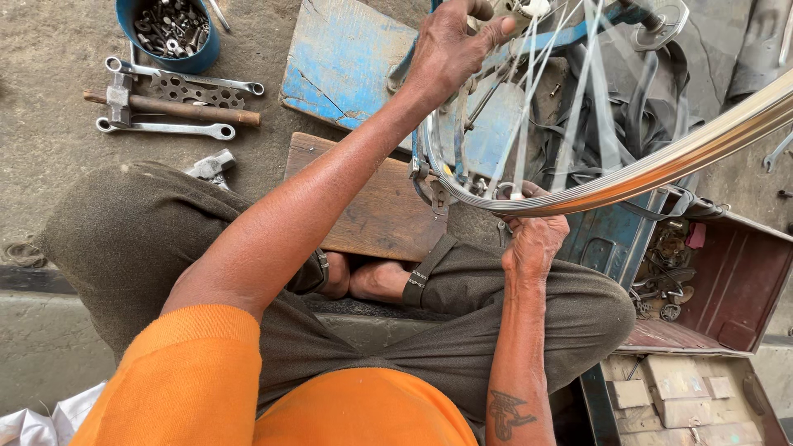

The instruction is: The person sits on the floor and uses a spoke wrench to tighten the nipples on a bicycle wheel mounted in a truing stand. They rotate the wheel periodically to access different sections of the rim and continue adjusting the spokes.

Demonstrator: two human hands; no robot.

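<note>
The person wears an orange short-sleeved shirt (pixel 248 396) and dark olive-brown trousers (pixel 132 239). Both forearms are bare. A dark tattoo (pixel 505 413) marks the right forearm. Dark sandals with strap buckles (pixel 421 277) cover the feet.

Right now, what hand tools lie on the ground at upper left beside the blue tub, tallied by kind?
Spanners: 2
Hammers: 1
Flat multi-hole wrench plates: 1
Total: 4

The blue tub holds small metal parts, too many to count. A metal piece by the knee is partly hidden, so left out.
</note>
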